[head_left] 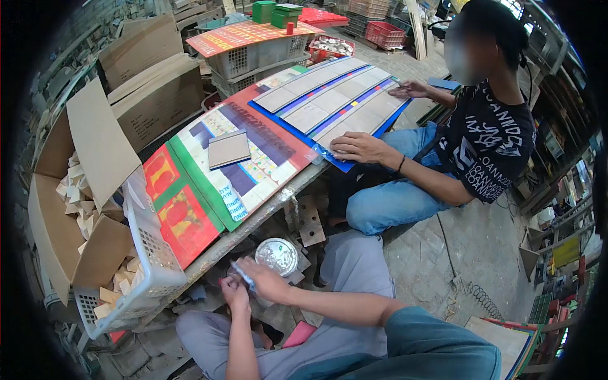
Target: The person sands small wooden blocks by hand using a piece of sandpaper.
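Note:
Low in front of me, between my knees and the table edge, my two hands are close together. My left hand [235,295] is closed, with a small bit of red showing at its fingers; what it holds I cannot make out. In my right hand [267,283] is a thin, pale bluish-white flat piece [243,276], tilted, just above the left hand. A round silver tin [277,256] stands behind my right hand. On the table's printed sheet [266,166] lies a small grey square panel [229,149] with a dark edge.
A co-worker [481,126] sits at right, hands on grey panels [335,95] with blue edges. At left, a white basket [158,250] and cardboard box [47,228] hold wooden pieces. Crates [253,63] stand behind the table. A coiled hose [484,299] lies on the floor.

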`<state>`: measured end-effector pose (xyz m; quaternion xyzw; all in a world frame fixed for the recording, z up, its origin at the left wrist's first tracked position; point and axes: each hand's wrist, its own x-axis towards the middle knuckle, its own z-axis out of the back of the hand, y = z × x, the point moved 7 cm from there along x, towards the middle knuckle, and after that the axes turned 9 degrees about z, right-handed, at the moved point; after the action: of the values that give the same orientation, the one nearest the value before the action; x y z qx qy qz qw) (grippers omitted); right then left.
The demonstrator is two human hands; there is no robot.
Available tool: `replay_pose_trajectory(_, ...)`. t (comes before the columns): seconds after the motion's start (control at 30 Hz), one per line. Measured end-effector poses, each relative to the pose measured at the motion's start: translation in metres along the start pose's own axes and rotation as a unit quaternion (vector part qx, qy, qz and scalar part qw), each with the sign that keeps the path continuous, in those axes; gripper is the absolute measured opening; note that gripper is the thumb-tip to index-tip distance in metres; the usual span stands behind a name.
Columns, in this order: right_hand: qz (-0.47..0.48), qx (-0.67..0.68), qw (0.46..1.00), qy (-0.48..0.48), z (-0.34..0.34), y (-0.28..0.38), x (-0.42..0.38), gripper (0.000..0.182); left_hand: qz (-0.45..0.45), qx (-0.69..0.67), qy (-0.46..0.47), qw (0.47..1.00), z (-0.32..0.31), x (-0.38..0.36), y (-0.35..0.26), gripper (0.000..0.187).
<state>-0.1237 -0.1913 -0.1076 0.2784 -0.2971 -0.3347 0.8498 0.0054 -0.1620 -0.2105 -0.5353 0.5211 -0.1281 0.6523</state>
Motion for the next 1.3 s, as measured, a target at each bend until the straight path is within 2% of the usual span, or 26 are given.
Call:
replay_pose_trajectory(0.03,0.002,0.0,1.0,0.002,-0.003,0.005,-0.001,0.061,0.018,0.006,0.001,1.0,-0.01,-0.018,-0.013,0.022)
replay_pose_trajectory(0.1,0.002,-0.009,0.999,0.043,-0.015,0.012,-0.006,0.062,0.014,0.072,0.006,0.997,-0.015,-0.027,-0.022,0.028)
replay_pose_trajectory(0.17,0.004,-0.022,0.999,0.034,-0.017,0.001,-0.006,0.061,-0.047,0.007,-0.005,0.999,0.001,-0.002,0.001,0.016)
replay_pose_trajectory(0.2,-0.025,-0.045,0.997,0.055,-0.014,-0.008,-0.005,0.06,-0.059,0.053,-0.014,0.997,0.005,0.002,-0.002,0.017)
replay_pose_trajectory(0.23,-0.053,-0.067,0.994,0.075,-0.014,-0.018,-0.004,0.059,0.002,0.01,0.011,1.0,-0.003,-0.007,-0.01,0.018)
replay_pose_trajectory(0.3,-0.092,-0.071,0.992,0.055,-0.007,-0.032,-0.004,0.06,-0.008,-0.067,0.004,0.998,-0.007,-0.014,-0.019,0.024)
replay_pose_trajectory(0.37,-0.174,-0.06,0.981,0.058,-0.004,-0.047,-0.008,0.062,-0.008,-0.084,0.004,0.996,-0.005,-0.008,-0.016,0.028)
replay_pose_trajectory(0.43,-0.167,-0.059,0.983,0.044,-0.003,-0.041,-0.007,0.061,0.102,-0.035,0.008,0.994,-0.005,-0.01,-0.007,0.031)
replay_pose_trajectory(0.47,-0.147,-0.026,0.989,0.025,-0.003,-0.035,-0.006,0.06,0.125,-0.052,0.008,0.991,-0.007,-0.013,-0.005,0.029)
replay_pose_trajectory(0.57,-0.094,0.024,0.995,0.004,-0.013,-0.023,-0.006,0.057,0.143,-0.065,0.012,0.987,-0.008,-0.013,-0.004,0.028)
replay_pose_trajectory(0.6,-0.06,0.04,0.997,-0.002,-0.014,-0.015,-0.005,0.056,0.108,-0.081,0.005,0.991,-0.009,-0.01,-0.005,0.029)
replay_pose_trajectory(0.7,-0.043,0.064,0.997,0.008,-0.017,-0.009,-0.007,0.055,0.121,-0.071,0.015,0.99,-0.005,-0.008,-0.004,0.031)
replay_pose_trajectory(0.83,-0.043,0.069,0.996,0.02,-0.019,-0.006,-0.006,0.055,0.149,-0.101,0.033,0.983,-0.006,-0.01,-0.007,0.029)
replay_pose_trajectory(0.9,-0.043,0.083,0.995,0.029,-0.02,-0.005,-0.006,0.056,0.171,-0.169,0.057,0.969,-0.015,-0.018,-0.013,0.02)
replay_pose_trajectory(1.0,-0.055,0.092,0.994,0.03,-0.021,-0.004,-0.005,0.057,0.2,-0.197,0.063,0.958,-0.009,-0.008,0.001,0.029)
replay_pose_trajectory(1.03,-0.058,0.093,0.994,0.029,-0.021,-0.004,-0.006,0.057,0.202,-0.195,0.063,0.958,-0.005,-0.002,0.008,0.029)
replay_pose_trajectory(1.1,-0.063,0.103,0.992,0.031,-0.021,-0.006,-0.007,0.057,0.135,-0.102,0.059,0.984,-0.001,0.01,0.009,0.031)
replay_pose_trajectory(1.2,-0.075,0.112,0.991,0.024,-0.019,-0.01,-0.006,0.057,0.082,-0.073,0.061,0.992,-0.006,0.005,0.004,0.031)
replay_pose_trajectory(1.3,-0.117,0.141,0.982,0.035,-0.015,-0.011,-0.005,0.058,0.092,-0.047,0.064,0.993,-0.014,-0.016,-0.01,0.029)
